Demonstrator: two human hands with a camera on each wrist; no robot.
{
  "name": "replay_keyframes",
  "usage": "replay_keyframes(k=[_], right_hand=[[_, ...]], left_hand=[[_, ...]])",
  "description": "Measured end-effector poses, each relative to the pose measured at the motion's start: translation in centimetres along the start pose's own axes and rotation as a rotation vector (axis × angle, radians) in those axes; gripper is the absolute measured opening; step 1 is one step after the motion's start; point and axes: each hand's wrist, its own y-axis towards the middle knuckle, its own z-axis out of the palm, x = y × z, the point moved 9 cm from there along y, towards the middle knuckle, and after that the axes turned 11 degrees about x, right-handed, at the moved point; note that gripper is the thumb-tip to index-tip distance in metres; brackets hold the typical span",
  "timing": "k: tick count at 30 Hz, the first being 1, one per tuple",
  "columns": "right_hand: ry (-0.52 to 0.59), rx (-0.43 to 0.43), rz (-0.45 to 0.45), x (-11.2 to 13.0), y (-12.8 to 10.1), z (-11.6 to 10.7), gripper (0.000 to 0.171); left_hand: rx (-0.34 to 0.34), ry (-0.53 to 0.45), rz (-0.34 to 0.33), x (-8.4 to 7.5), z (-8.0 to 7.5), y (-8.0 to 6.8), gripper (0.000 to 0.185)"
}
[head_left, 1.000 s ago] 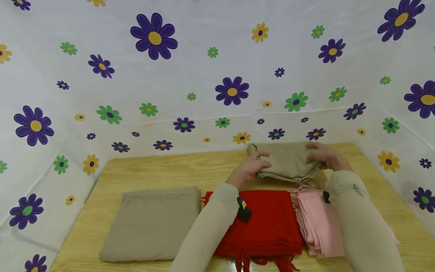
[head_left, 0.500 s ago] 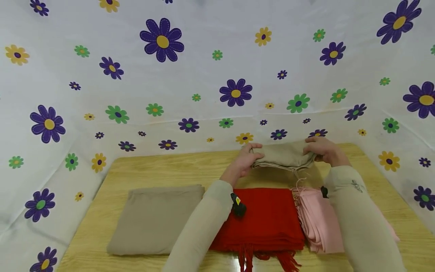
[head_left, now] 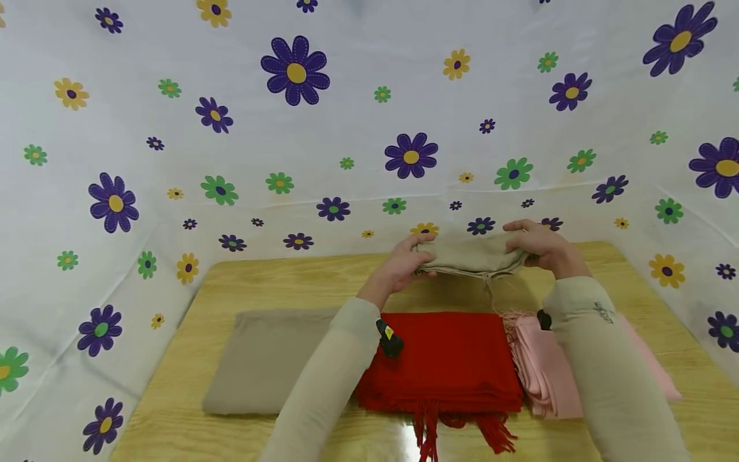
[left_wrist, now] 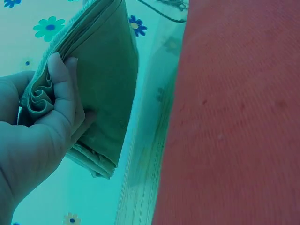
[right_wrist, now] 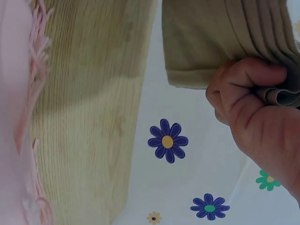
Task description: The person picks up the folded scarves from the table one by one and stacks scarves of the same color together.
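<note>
Both hands hold up a folded beige cloth (head_left: pixel 470 255) over the back of the table. My left hand (head_left: pixel 403 264) grips its left end. In the left wrist view, the fingers of the left hand (left_wrist: pixel 49 129) curl round the rolled edge of the layered cloth (left_wrist: pixel 108 79). On the right end, my right hand (head_left: pixel 543 247) pinches the cloth. The right wrist view shows the right hand (right_wrist: pixel 255 105) with thumb and fingers closed on the stacked folds of the cloth (right_wrist: pixel 194 47). A thin cord (head_left: pixel 489 292) dangles from the cloth's front edge.
In front lie a folded taupe cloth (head_left: pixel 268 359), a red fringed scarf (head_left: pixel 450 359) folded in the middle, and a pink fringed scarf (head_left: pixel 545 369) partly under the right sleeve. A white flower-print sheet (head_left: pixel 346 128) walls the wooden table (head_left: pixel 288 279) behind and at the sides.
Both hands have raised the beige cloth off the table and carried it slightly left. Its front edge now shows from lower down. The head view has shifted a little left.
</note>
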Motion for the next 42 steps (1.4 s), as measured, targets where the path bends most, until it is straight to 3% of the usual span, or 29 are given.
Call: replay_keyframes(k=[5,12,22,35,42], right_hand=[[0.094,0.02,-0.045,0.8,-0.5,1.7,0.068],[0.154,0.047,-0.074,1.7,-1.5,3.7,0.07],[0.232,0.006,-0.197,3.2,-3.0,5.8,0.075],[0.226,-0.116,-0.268,6.2,-4.1,10.6,0.077],[0.203,-0.122,-0.28,6.7,-4.8,13.4,0.079]], left_hand=[[-0.001,0.028,0.009,-0.2,-1.3,-1.6,0.06],[0.001,0.095,0.077,-1.5,-2.8,-3.9,0.063],[0.01,0.154,0.15,-3.1,-3.6,-7.2,0.067],[-0.034,0.264,0.202,-4.3,-6.3,-12.2,0.068],[-0.064,0.306,0.189,-4.0,-7.5,-14.9,0.068]])
